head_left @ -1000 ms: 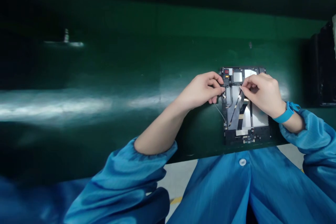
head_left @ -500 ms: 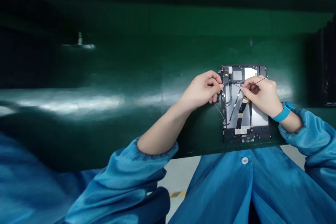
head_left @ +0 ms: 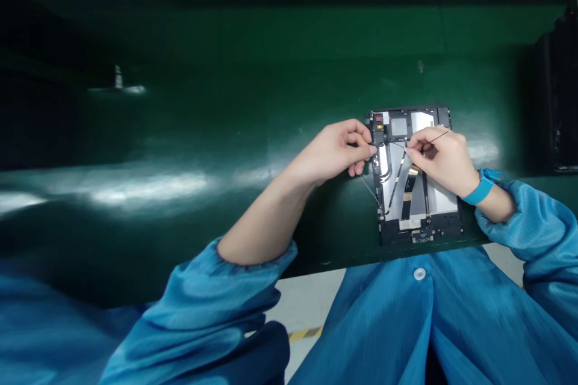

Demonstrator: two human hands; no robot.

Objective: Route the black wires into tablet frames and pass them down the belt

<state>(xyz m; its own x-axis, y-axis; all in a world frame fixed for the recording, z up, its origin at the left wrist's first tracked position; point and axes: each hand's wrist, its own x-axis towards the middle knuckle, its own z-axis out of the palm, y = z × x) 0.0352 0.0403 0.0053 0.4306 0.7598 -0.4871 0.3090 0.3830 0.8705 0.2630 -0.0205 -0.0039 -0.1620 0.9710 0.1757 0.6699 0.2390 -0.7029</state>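
Note:
An opened tablet lies on the green table, its black frame, silvery inner plates and flat ribbon cables exposed. At its upper left edge my left hand is closed, thumb and index finger pinched on a thin cable that runs down to the tablet's lower left side. Over the upper middle of the tablet my right hand is also pinched, gripping the thin cable stretched between both hands. A dark free end sticks out past the right fingers. A wide black and gold ribbon cable lies below the right hand.
A dark, box-like object stands at the right edge of the green table. A small part lies beyond the tablet. Farther left is a shiny metal fitting. Another blue sleeve shows at lower left.
The whole view has shifted, so the table, tablet and hands appear a little farther left. Both hands keep their pinch, with scarcely any change relative to the tablet.

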